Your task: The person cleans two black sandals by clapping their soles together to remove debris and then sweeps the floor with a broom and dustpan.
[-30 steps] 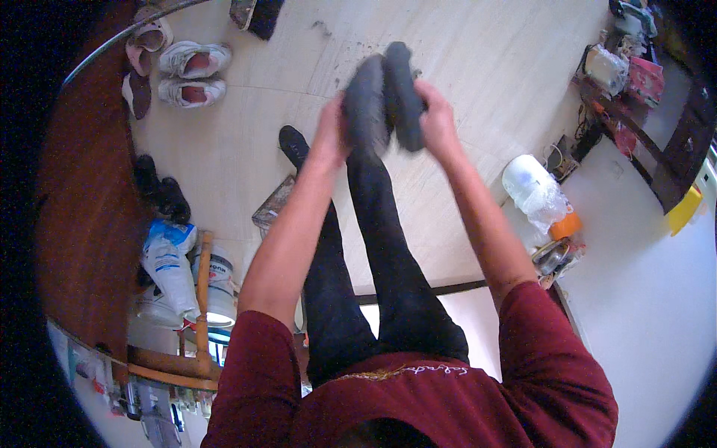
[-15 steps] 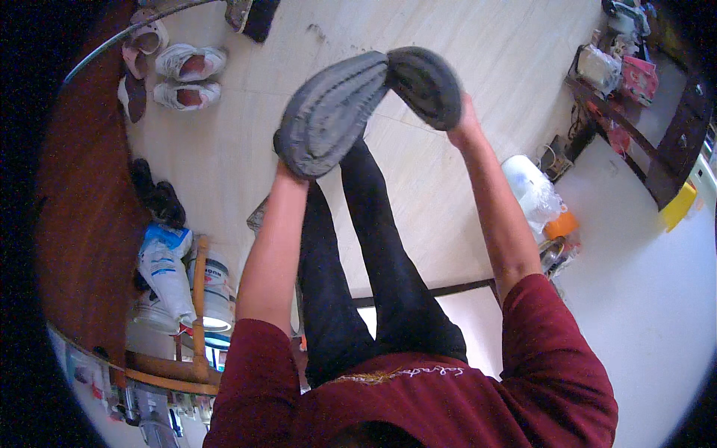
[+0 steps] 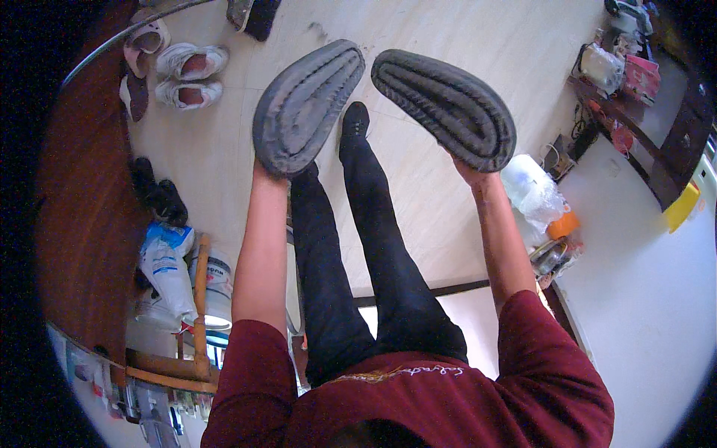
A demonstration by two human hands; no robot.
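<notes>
Two dark grey slippers are held up over the floor with their ridged soles toward me, so their uppers are out of sight. The left slipper [image 3: 308,108] is in my left hand [image 3: 266,170], which grips it from behind at its broad end; the fingers are hidden. My right hand [image 3: 464,170] holds the right slipper [image 3: 448,108] in the same way, only the lower part of that hand showing. The narrow ends tilt inward, a small gap apart. Below them is my foot in a black shoe [image 3: 355,122].
White sneakers [image 3: 193,61] and other footwear stand at the left by a brown panel [image 3: 82,201]. Nearer, a white bag [image 3: 168,276] and a bucket [image 3: 215,287] sit beside a wooden post [image 3: 201,299]. Plastic bags [image 3: 532,196] and a dark shelf [image 3: 676,134] line the right.
The slippers, which met at their narrow ends, have come apart. The right one has moved right and toward me, its sole now turned to view; the left one has shifted slightly left.
</notes>
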